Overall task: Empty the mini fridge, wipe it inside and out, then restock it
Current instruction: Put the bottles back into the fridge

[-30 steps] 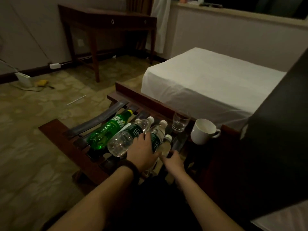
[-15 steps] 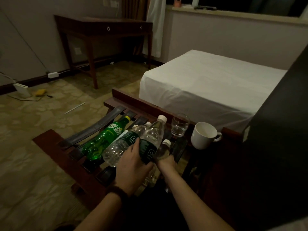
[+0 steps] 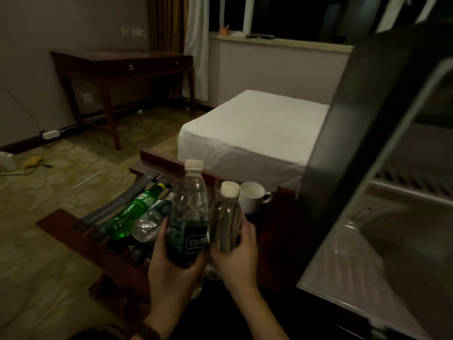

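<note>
My left hand point(image 3: 171, 263) grips a clear water bottle point(image 3: 190, 204) with a dark green label, held upright above the wooden luggage rack point(image 3: 81, 239). My right hand point(image 3: 239, 256) grips a smaller clear bottle point(image 3: 226, 217) with a white cap, upright beside the first. A green soda bottle point(image 3: 130, 214) and another clear water bottle point(image 3: 152, 220) lie on the rack's straps. The open mini fridge point(image 3: 382, 217) fills the right side, its dark door point(image 3: 343, 133) swung toward me and a wire shelf point(image 3: 414, 180) showing inside.
A white mug point(image 3: 252, 197) stands on the rack's right end, behind the bottles. A white-sheeted bed point(image 3: 250, 133) lies beyond it. A dark wooden desk point(image 3: 122, 67) stands at the back left. A power strip point(image 3: 50, 134) and cables lie on the patterned floor.
Both hands have lifted their bottles off the rack and brought them upright and closer to me. The view has swung right, bringing the open fridge interior into sight.
</note>
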`<state>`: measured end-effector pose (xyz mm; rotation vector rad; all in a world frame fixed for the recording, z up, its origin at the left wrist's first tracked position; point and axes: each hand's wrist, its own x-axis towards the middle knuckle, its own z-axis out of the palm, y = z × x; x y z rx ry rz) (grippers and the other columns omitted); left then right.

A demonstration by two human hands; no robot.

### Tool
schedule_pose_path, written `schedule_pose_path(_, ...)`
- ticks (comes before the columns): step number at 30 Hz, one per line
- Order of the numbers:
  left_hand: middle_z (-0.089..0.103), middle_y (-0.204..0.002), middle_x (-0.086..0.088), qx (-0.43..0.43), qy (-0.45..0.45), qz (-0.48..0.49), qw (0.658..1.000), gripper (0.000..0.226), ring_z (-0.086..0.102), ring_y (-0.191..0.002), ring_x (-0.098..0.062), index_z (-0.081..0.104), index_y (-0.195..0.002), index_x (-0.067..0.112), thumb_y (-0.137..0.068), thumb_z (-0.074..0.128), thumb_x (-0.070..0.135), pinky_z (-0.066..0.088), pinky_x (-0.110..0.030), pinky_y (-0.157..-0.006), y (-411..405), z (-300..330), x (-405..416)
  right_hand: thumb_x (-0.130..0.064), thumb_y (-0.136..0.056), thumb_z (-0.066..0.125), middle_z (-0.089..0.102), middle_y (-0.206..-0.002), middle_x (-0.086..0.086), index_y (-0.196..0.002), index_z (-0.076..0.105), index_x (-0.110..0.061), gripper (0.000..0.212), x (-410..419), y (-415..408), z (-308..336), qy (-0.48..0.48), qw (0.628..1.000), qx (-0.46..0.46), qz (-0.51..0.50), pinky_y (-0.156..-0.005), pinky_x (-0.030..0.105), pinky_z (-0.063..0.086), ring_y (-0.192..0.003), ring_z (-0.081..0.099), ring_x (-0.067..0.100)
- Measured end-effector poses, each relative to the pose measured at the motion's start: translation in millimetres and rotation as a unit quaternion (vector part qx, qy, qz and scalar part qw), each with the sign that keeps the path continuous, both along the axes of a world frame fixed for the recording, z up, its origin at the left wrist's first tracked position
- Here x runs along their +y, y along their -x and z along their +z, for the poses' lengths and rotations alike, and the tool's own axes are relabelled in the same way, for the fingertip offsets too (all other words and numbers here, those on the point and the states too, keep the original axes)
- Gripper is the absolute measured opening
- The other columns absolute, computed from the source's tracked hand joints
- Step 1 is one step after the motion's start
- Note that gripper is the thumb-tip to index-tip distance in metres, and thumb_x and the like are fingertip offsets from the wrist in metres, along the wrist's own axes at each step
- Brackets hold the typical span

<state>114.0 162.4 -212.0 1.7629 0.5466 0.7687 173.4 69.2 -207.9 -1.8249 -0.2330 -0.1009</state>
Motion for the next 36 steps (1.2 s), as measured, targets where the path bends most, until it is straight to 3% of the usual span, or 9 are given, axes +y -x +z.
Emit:
schedule_pose_path(5, 0.059, -0.109, 0.024, -0.047, 0.069, -0.122, 0.989, 0.097, 0.054, -0.096, 0.017, 0.038, -0.125, 0.045, -0.048, 0.089, 0.014, 0.041, -0.002, -0.075, 40.7, 27.9, -72.6, -0.027, -0.06, 0.083, 0.042, -0.122, -0.029, -0.123, 0.039, -0.056, 0.083, -92.1, 58.6, 23.5, -0.015, 0.999, -0.038, -0.007, -0.098, 0.023, 0.042, -0.117, 0.046, -0.007)
schedule_pose_path(9, 0.066, -0.089, 0.015, -0.045, 0.038, -0.219, 0.974, 0.077, 0.058, -0.091, 0.015, 0.047, -0.104, 0.037, -0.045, 0.086, 0.005, 0.041, 0.001, -0.069, 58.2, 24.9, -137.8, -0.039, -0.05, 0.079, 0.052, -0.126, -0.016, -0.126, 0.043, -0.051, 0.085, -169.2, 89.2, 24.5, -0.012, 0.992, -0.083, -0.094, -0.094, 0.041, 0.049, -0.117, 0.054, 0.006)
schedule_pose_path(12, 0.056, -0.1, 0.02, -0.039, 0.011, -0.295, 0.955, 0.073, 0.049, -0.097, 0.023, 0.043, -0.105, 0.038, -0.053, 0.086, 0.01, 0.038, 0.001, -0.077, 53.7, 27.3, -182.4, -0.042, -0.041, 0.079, 0.053, -0.127, -0.006, -0.116, 0.041, -0.065, 0.087, -217.6, 89.8, 25.7, -0.028, 0.986, -0.067, -0.153, -0.097, 0.043, 0.047, -0.115, 0.054, 0.011)
schedule_pose_path(16, 0.065, -0.11, 0.014, -0.012, 0.087, -0.366, 0.926, 0.081, 0.06, -0.103, 0.003, 0.042, -0.122, 0.034, -0.058, 0.085, 0.011, 0.048, -0.013, -0.081, 24.7, 33.4, -232.9, -0.015, -0.052, 0.087, 0.047, -0.13, 0.001, -0.126, 0.041, -0.04, 0.09, -273.2, 63.6, 24.8, -0.012, 0.983, -0.031, -0.181, -0.087, 0.025, 0.044, -0.111, 0.051, 0.011)
schedule_pose_path(18, 0.066, -0.107, 0.009, -0.007, 0.103, -0.363, 0.926, 0.073, 0.061, -0.1, 0.0, 0.044, -0.116, 0.031, -0.061, 0.083, 0.006, 0.048, -0.011, -0.075, 3.4, 32.3, -253.0, -0.014, -0.058, 0.085, 0.049, -0.13, 0.001, -0.132, 0.038, -0.028, 0.089, -289.2, 44.9, 20.8, -0.001, 0.98, -0.02, -0.198, -0.088, 0.026, 0.043, -0.114, 0.051, 0.015)
schedule_pose_path(22, 0.054, -0.103, 0.022, -0.004, 0.078, -0.343, 0.936, 0.072, 0.052, -0.092, 0.019, 0.038, -0.114, 0.034, -0.063, 0.083, 0.011, 0.04, 0.002, -0.07, -47.4, 27.0, -273.4, -0.024, -0.061, 0.084, 0.052, -0.13, 0.002, -0.13, 0.036, -0.03, 0.084, -299.9, 1.9, 10.8, 0.002, 0.974, -0.016, -0.225, -0.096, 0.041, 0.045, -0.116, 0.051, 0.019)
schedule_pose_path(24, 0.053, -0.104, 0.021, -0.002, 0.065, -0.33, 0.942, 0.074, 0.051, -0.093, 0.014, 0.038, -0.116, 0.032, -0.062, 0.084, 0.013, 0.04, 0.001, -0.071, -70.6, 23.0, -276.6, -0.022, -0.061, 0.084, 0.053, -0.129, 0.003, -0.131, 0.036, -0.03, 0.086, -299.4, -21.6, 5.6, 0.0, 0.972, -0.021, -0.232, -0.096, 0.042, 0.045, -0.116, 0.052, 0.021)
schedule_pose_path(30, 0.056, -0.126, 0.006, -0.013, 0.044, -0.309, 0.95, 0.088, 0.052, -0.119, -0.009, 0.036, -0.135, 0.022, -0.061, 0.084, 0.016, 0.043, -0.037, -0.102, -128.6, 0.2, -275.0, -0.026, -0.062, 0.082, 0.057, -0.127, 0.003, -0.134, 0.041, -0.027, 0.083, -292.5, -82.7, -11.4, 0.019, 0.965, 0.004, -0.262, -0.096, 0.043, 0.046, -0.117, 0.054, 0.022)
schedule_pose_path(36, 0.051, -0.127, 0.008, -0.025, 0.058, -0.257, 0.964, 0.095, 0.05, -0.118, -0.008, 0.031, -0.138, 0.023, -0.06, 0.085, 0.019, 0.042, -0.034, -0.102, -170.3, -6.5, -273.8, -0.017, -0.064, 0.083, 0.059, -0.123, 0.006, -0.131, 0.046, -0.02, 0.077, -284.0, -122.3, -24.0, 0.022, 0.961, -0.011, -0.276, -0.095, 0.043, 0.047, -0.113, 0.056, 0.023)
